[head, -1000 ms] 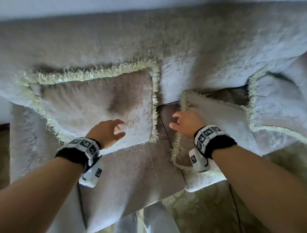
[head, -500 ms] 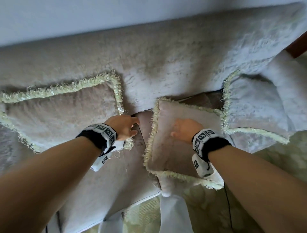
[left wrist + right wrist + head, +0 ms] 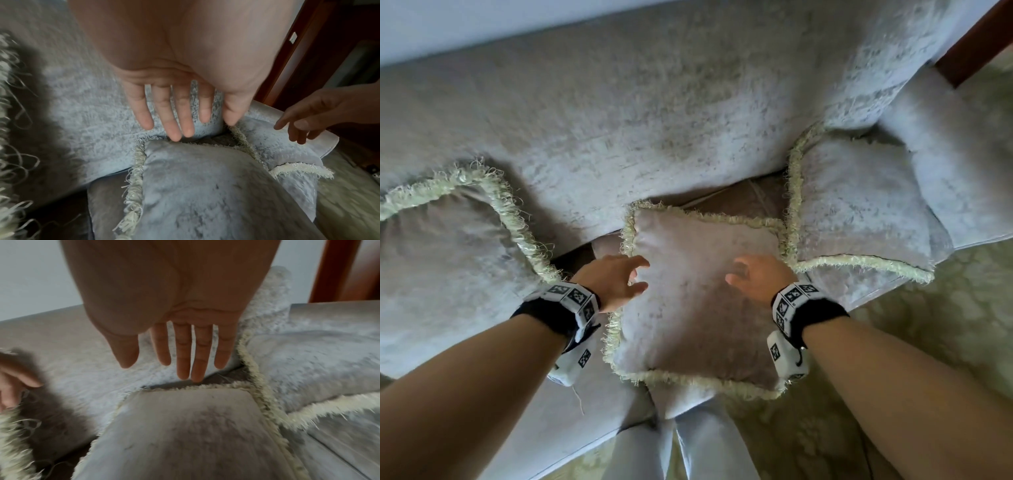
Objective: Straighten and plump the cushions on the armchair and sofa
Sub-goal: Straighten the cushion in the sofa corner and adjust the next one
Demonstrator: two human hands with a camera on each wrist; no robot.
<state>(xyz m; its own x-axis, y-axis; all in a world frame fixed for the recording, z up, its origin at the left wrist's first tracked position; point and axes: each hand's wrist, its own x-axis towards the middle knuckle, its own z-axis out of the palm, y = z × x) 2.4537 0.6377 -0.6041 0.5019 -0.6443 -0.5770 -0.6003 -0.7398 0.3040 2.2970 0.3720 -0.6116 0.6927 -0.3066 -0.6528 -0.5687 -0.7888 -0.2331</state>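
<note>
A square beige cushion (image 3: 695,301) with cream fringe lies flat on the sofa seat, in the middle of the head view. My left hand (image 3: 616,281) hovers at its left edge with straight, spread fingers (image 3: 170,113) and holds nothing. My right hand (image 3: 756,277) is over the cushion's right part, fingers (image 3: 191,353) straight and empty. A second fringed cushion (image 3: 438,270) leans on the sofa back at the left. A third fringed cushion (image 3: 859,202) sits against the right armrest. The middle cushion (image 3: 205,194) (image 3: 185,434) fills both wrist views' lower half.
The grey plush sofa back (image 3: 654,109) runs across the top, with the armrest (image 3: 955,164) at the right. A dark wooden door frame (image 3: 976,41) stands at the upper right. Patterned carpet (image 3: 928,325) lies in front of the sofa. My light trouser legs (image 3: 688,445) are below.
My left hand has left the left cushion and moved right to the middle cushion's edge. My view has swung right, and the right hand stays over the middle cushion.
</note>
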